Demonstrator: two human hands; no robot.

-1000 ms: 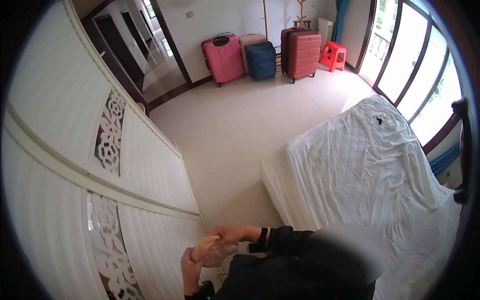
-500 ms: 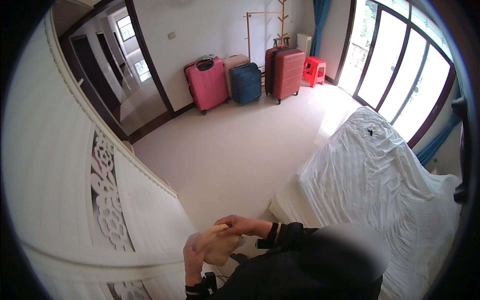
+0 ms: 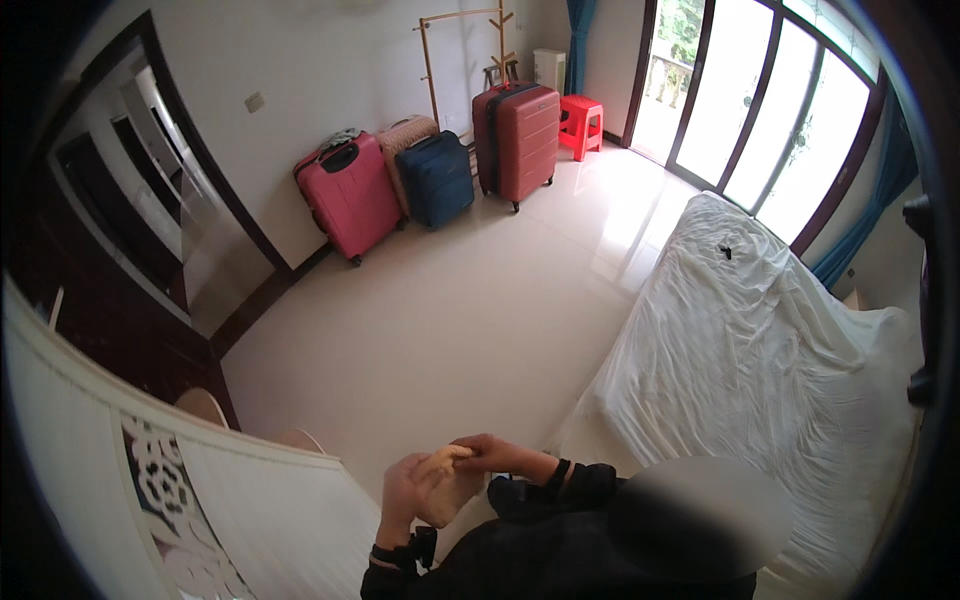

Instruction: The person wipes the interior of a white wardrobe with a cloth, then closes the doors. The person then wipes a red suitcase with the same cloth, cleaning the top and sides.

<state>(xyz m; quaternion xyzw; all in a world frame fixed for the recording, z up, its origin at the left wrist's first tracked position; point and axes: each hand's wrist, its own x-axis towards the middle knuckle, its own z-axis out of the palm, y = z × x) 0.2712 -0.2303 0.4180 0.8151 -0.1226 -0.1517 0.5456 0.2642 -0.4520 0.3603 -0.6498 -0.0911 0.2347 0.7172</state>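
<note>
Between my hands, at the bottom middle of the head view, hangs a yellowish-tan cloth (image 3: 447,484). It looks soft and bunched along its top edge. My left hand (image 3: 402,484) grips its left side, with the fingers partly hidden by the fabric. Pinched at the upper right corner, the cloth is held by my right hand (image 3: 485,453). Both wrists carry black bands, and my sleeves are black.
On the right a bed (image 3: 730,370) lies under a white sheet, with a small black object (image 3: 726,252) on it. Suitcases, including a pink one (image 3: 352,195), a blue one (image 3: 437,180) and a red one (image 3: 517,140), stand by the wall near a red stool (image 3: 580,128). A white carved cabinet (image 3: 260,500) is at lower left.
My view has turned to the left, so the suitcases and doorway sit further left and the white cabinet lower. Both hands still hold the cloth, its top edge now more bunched.
</note>
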